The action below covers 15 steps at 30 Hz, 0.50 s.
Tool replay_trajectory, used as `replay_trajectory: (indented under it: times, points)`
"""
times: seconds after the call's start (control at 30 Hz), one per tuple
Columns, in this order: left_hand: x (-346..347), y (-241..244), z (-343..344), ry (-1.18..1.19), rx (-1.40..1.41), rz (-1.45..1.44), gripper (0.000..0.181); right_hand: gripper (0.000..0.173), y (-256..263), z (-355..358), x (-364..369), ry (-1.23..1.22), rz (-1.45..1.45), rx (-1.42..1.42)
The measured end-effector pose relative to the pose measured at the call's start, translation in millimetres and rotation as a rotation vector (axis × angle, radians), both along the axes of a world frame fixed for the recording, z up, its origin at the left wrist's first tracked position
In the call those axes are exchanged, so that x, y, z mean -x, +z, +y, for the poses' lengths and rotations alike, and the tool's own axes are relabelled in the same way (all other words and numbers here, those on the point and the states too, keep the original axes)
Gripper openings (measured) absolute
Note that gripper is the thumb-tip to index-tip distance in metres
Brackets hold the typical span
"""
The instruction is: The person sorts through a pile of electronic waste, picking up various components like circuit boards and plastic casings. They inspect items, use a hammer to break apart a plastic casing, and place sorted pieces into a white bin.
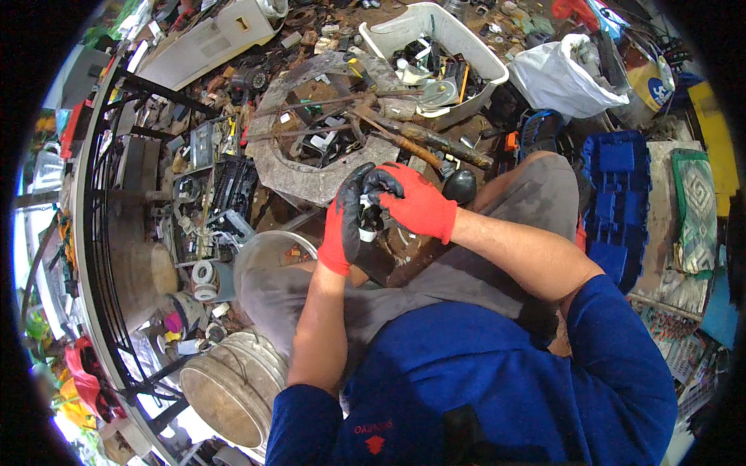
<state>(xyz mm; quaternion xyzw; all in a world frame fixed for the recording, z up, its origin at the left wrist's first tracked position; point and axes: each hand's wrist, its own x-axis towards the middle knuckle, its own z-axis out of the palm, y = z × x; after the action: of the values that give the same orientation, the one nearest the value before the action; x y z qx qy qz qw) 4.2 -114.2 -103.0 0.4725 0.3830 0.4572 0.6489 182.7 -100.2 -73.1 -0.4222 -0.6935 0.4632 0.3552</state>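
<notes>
Both hands wear red work gloves with black-coated palms and fingers, and they meet in front of my lap. My left hand (346,224) is upright, its fingers curled over at the top. From the other side, my right hand (411,198) bends its fingers in against the left fingertips. Between the two I hold a small black-and-white part (368,221); the gloves cover much of it, so its kind cannot be told. A dark rounded object (460,186) lies just beyond my right hand.
An octagonal stone-like ring (274,157) lies ahead, with metal rods and scraps about it. Behind it stands a white plastic bin (431,17) of parts. A clear bucket (250,244) is beside my left knee, a lidded pail (221,390) nearer. Blue plastic case (618,204) lies right.
</notes>
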Motion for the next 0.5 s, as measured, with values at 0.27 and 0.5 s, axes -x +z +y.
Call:
replay_trajectory:
  times: [0.27,0.5]
  points:
    - [3,10,-6,-0.117,-0.021,-0.228,0.051,0.039,-4,-4,-4,0.007,0.037,-0.078]
    - [2,27,-5,-0.133,0.492,-0.623,0.052,0.042,-10,-2,3,0.051,0.009,-0.144]
